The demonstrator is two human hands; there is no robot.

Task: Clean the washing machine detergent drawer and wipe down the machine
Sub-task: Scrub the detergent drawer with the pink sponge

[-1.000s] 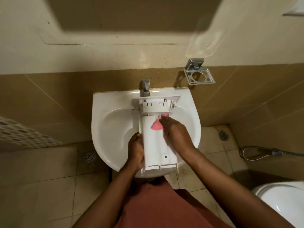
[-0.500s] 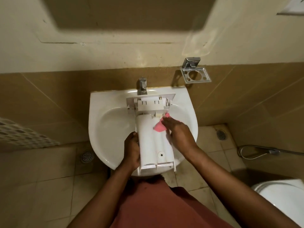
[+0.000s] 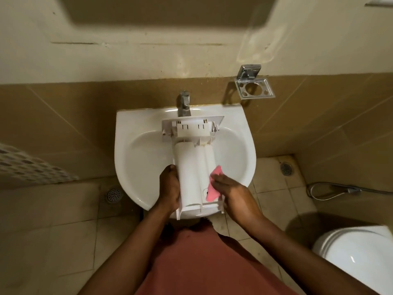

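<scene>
The white detergent drawer (image 3: 191,167) is held underside up over the sink (image 3: 122,158), with its front panel at the far edge below the tap (image 3: 184,103) and its rear end over the near rim. Its left side is gripped by the left hand (image 3: 170,188), fingers curled round the edge. A pink cloth (image 3: 213,194) is pressed against the drawer's right side, toward the near end, under the fairly straight fingers of the right hand (image 3: 231,192).

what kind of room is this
A bathroom, most likely: a white sink with a tap, a toilet at lower right, and a floor drain in the tiled floor.
</scene>
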